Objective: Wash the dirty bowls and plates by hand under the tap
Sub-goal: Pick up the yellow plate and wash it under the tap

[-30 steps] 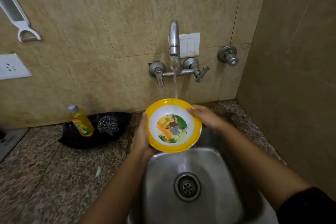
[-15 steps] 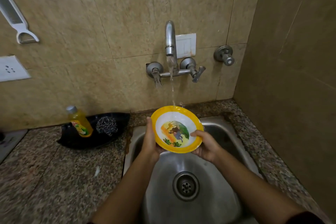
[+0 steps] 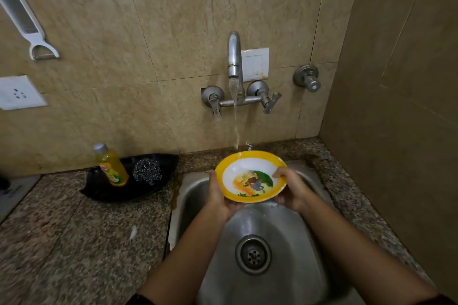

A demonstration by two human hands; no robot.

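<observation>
Head view: the yellow-rimmed bowl (image 3: 250, 176) is held between both hands above the far end of the sink (image 3: 292, 280). It is tilted so that its printed inside faces the camera. The left hand (image 3: 217, 197) cups it from beneath at the left edge, with the thumb lying by the rim and the fingers curled out of sight under the base. The right hand (image 3: 290, 189) pinches the right edge. Its fingertips hook over the rim onto the white inner wall, and the rest of the hand lies below. Water from the tap (image 3: 234, 57), just beyond the hands, strikes the bowl's far rim, the side away from both grips. Well to the left of the left hand, a soap bottle (image 3: 111, 164) and a steel scrubber (image 3: 146, 171) sit in a black tray (image 3: 99, 192).

The bowl looks like glossy plastic or melamine, so I judge it light, stiff and unlikely to shatter. Wet, it is probably slippery, and more so if any soap is on it. The broad flat rim seems the best place to hold it, thumb above and fingers beneath, on opposite sides as it is held now. If one hand lets go to rub the inside, the other should spread under the base, or the bowl may twist free and drop into the basin below the hands
</observation>
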